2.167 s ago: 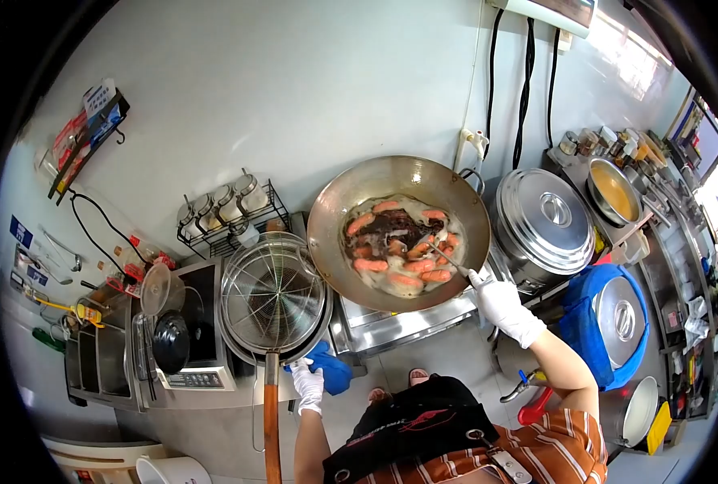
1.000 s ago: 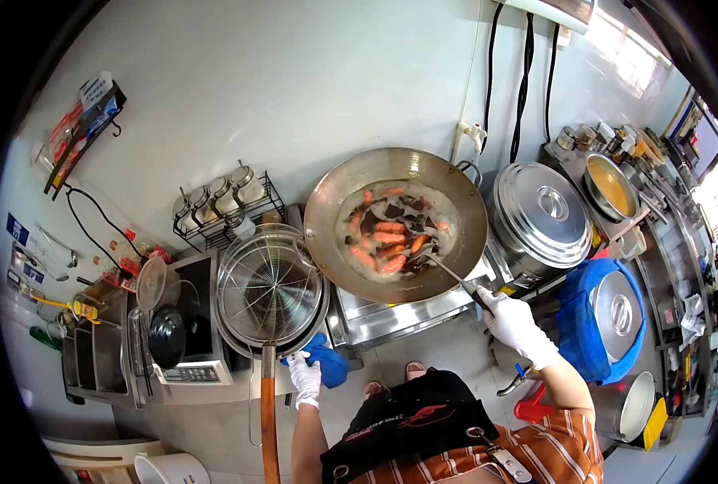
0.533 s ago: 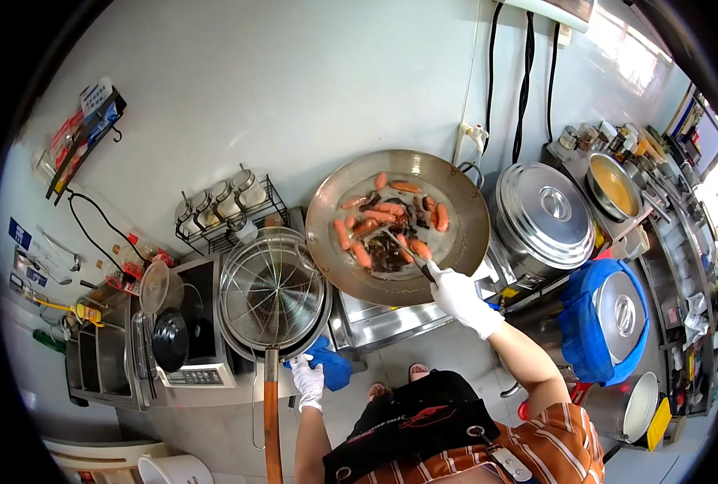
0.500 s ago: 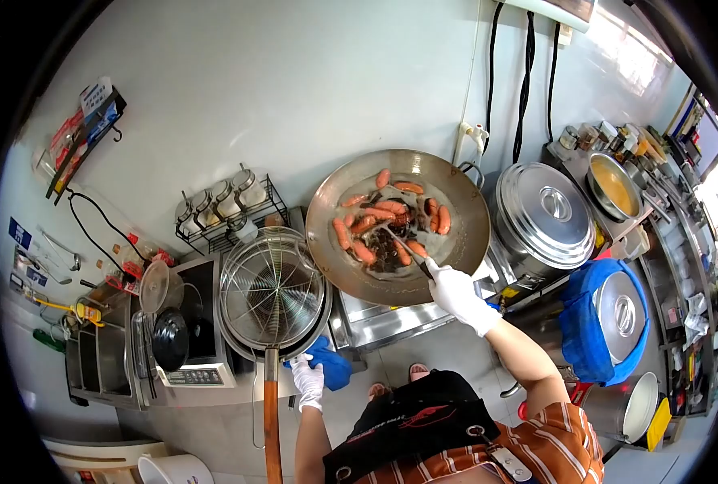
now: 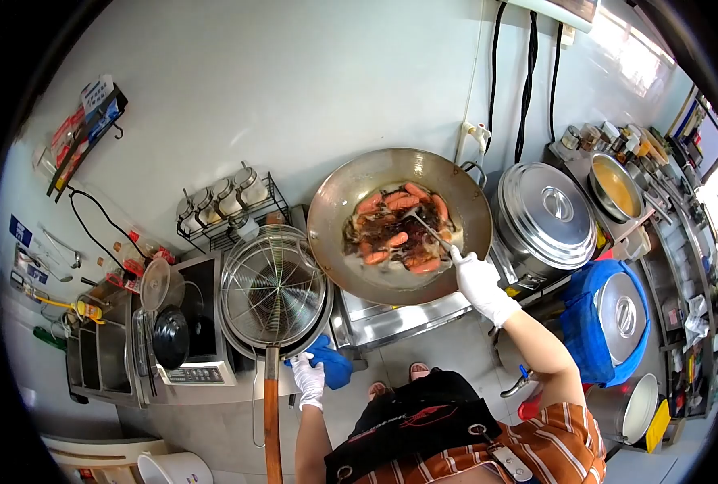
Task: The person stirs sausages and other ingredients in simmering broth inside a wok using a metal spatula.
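My right hand (image 5: pixel 485 286), in a white glove, grips the handle of a long metal cooking utensil (image 5: pixel 433 229). The utensil slants into a wide wok (image 5: pixel 339 189), and its working end is hidden in dark, bubbling oil. Several reddish sausages (image 5: pixel 414 264) lie in the oil around it. My left hand (image 5: pixel 308 379), also gloved, is closed at a blue cloth (image 5: pixel 332 365), beside the rim of a metal pot; its fingertips are partly hidden. A round wire strainer (image 5: pixel 274 286) with a wooden handle (image 5: pixel 272 419) rests over that pot, left of the wok.
A large lidded pot (image 5: pixel 546 216) stands right of the wok, and another lidded pot (image 5: pixel 619 316) wrapped in blue is nearer. Behind the strainer is a wire rack with jars (image 5: pixel 222 202). An induction cooker (image 5: pixel 193 373) sits to the left, and a bowl of yellow liquid (image 5: pixel 614 187) at right.
My right hand has moved slightly right and the utensil tip has swung up and right. The sausages have shifted in the swirling oil, which looks darker. My left hand has stayed put.
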The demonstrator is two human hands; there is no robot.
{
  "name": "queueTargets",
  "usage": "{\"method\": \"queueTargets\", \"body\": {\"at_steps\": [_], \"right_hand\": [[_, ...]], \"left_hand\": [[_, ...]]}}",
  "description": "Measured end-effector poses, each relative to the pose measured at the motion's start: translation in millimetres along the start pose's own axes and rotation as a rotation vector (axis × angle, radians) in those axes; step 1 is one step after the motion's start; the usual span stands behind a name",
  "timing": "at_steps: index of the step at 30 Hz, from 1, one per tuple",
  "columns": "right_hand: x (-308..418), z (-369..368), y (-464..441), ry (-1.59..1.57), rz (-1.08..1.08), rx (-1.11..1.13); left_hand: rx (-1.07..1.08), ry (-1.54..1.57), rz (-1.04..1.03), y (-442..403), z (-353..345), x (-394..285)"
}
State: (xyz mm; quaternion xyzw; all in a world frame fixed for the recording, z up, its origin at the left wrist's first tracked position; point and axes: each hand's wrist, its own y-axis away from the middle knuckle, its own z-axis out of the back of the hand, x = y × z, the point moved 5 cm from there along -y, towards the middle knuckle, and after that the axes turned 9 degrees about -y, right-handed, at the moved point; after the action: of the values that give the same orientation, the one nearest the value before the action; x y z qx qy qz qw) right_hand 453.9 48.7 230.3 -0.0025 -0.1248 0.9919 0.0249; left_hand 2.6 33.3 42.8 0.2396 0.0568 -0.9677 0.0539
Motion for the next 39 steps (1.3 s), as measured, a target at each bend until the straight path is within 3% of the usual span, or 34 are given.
{"method": "queueTargets", "body": {"at_steps": [4,8,11,19,22,27,31,39], "right_hand": [[-15,-3,30,-0.03,0.07,-0.048],[-11,20,50,-0.052,-0.031,0.18],[-16,18,59,-0.135,-0.026,0.177],[12,16,36,-0.481,-0.08,0.332],[22,1,18,-0.51,-0.086,0.279],[29,-17,-10,-0.417,-0.005,0.025],[24,-27,-28,-0.25,-0.018,-0.042],[-3,-3,-5,0.002,-0.036,0.014]], "left_hand": [[-0.038,0.006,-0.024,0,-3,3],[-0.006,0.016,-0.006,-1,-4,4],[0.007,0.033,0.005,0,-1,2],[-0.044,-0.001,-0.032,1,3,-3],[-0.023,0.012,-0.009,0,1,-2],[-0.042,0.02,-0.031,0,0,0],[-0.019,-0.001,-0.011,-1,0,0],[-0.025,0.021,-0.006,0,1,-2]]}}
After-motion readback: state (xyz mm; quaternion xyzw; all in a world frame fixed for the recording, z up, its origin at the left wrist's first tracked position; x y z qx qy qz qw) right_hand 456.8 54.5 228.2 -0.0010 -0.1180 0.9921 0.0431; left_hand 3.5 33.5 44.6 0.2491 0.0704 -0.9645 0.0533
